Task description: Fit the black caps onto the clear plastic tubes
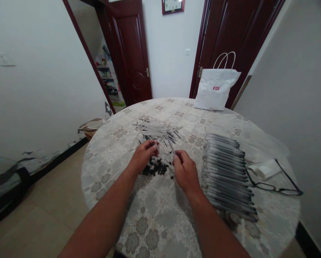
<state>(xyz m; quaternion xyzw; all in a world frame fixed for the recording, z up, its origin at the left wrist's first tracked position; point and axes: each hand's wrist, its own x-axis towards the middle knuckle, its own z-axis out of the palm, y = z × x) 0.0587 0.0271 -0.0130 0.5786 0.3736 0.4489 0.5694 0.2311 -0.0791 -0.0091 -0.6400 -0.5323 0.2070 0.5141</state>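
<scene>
My right hand [185,170] is closed round the lower end of a pen barrel [169,142], a thin greyish tube that slants up and to the left. To its left, my left hand [145,154] has thumb and fingers pinched together; whatever is between them is too small to make out. Just beyond both hands lies a loose heap of pen refills [156,129], whitish with dark ends. Small black plugs or caps [160,169] are scattered below my left hand. A thick row of pens [226,175] lies side by side to the right of my right hand.
A patterned cloth covers the round table [141,229]. Eyeglasses [273,188] and a white roll [267,170] lie at the right, near clear plastic film. A white paper bag [216,89] stands at the back edge. A wall [310,107] rises on the right.
</scene>
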